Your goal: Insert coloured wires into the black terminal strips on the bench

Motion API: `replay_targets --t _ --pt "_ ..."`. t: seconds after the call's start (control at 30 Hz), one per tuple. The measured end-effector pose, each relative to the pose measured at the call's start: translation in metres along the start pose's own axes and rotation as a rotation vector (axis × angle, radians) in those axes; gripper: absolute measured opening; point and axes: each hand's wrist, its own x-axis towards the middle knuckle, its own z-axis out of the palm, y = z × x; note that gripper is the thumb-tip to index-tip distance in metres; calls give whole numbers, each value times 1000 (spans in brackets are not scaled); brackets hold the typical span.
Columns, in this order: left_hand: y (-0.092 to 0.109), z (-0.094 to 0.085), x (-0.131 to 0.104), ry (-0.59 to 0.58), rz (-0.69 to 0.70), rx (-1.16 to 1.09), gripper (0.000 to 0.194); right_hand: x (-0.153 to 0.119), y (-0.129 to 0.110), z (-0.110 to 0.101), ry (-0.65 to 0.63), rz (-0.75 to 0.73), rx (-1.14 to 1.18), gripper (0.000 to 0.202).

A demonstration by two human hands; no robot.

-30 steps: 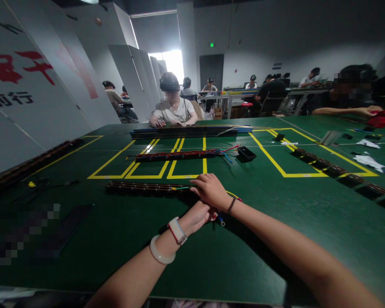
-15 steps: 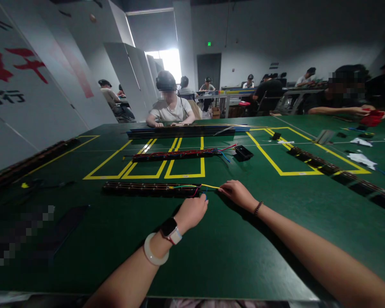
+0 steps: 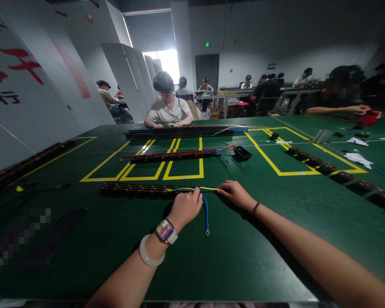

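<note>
A long dark strip with copper-coloured rails point(image 3: 131, 188) lies crosswise on the green table in front of me. From its right part runs a yellow-green wire point(image 3: 208, 188). My right hand point(image 3: 235, 194) pinches the wire's far end, just right of the strip. At the strip's right end, my left hand point(image 3: 186, 208) has its fingertips pressed together beside the wire; what sits between them is hidden. A blue wire point(image 3: 207, 214) hangs loose towards me from that end, and a ring terminal point(image 3: 207, 232) shows at its tip.
Beyond lies a second strip with red and blue wires point(image 3: 176, 155), near a small black box point(image 3: 242, 152). Yellow tape outlines point(image 3: 184, 176) mark the table. More dark strips point(image 3: 333, 171) lie at right. A co-worker point(image 3: 168, 107) sits opposite, another holds a red thing point(image 3: 368, 117).
My left hand has let go of the blue wire, which now lies free towards me. Its fingers have moved slightly up and left to the wires. My right hand stays on the yellow-green wire.
</note>
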Motion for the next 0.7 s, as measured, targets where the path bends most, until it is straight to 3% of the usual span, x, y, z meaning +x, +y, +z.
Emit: replay_targets --t 0.13,0.37,0.5,0.7 --pt "-1 -7 4 145 -88 118 17 1 -1 -1 -24 8 10 30" --pt "-9 -8 8 124 -69 281 18 1 1 0 -15 -1 9 27" --pt "-4 -7 8 92 23 363 22 1 1 1 -11 -6 9 27" --pt "8 -1 1 -38 286 476 44 1 1 2 -1 -14 14 28"
